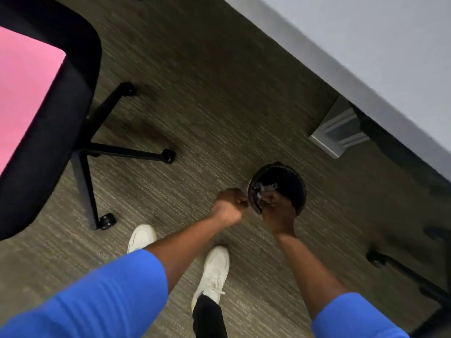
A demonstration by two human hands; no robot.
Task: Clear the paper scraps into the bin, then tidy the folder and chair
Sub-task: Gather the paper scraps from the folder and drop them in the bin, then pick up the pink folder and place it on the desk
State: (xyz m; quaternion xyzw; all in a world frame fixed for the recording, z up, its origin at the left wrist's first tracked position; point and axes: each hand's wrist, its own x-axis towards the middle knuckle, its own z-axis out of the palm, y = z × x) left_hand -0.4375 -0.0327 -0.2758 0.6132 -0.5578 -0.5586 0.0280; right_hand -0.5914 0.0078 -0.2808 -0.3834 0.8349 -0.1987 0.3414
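Observation:
A small round black bin [296, 189] with a shiny black liner stands on the carpet beside the desk. My left hand [228, 207] is a closed fist pressed against the bin's left rim, pinching its edge. My right hand [278, 211] reaches over the near rim with its fingers curled down inside the bin mouth; what they hold is hidden. No loose paper scraps show on the floor. At the left, a pink folder [24, 93] lies on the seat of a black office chair [61, 132].
The chair's star base and castors [168, 156] spread over the grey carpet left of my feet in white shoes [214, 272]. A grey desk top [366, 45] and its metal leg foot [339, 132] run along the right. Another chair's base [400, 269] sits at the far right.

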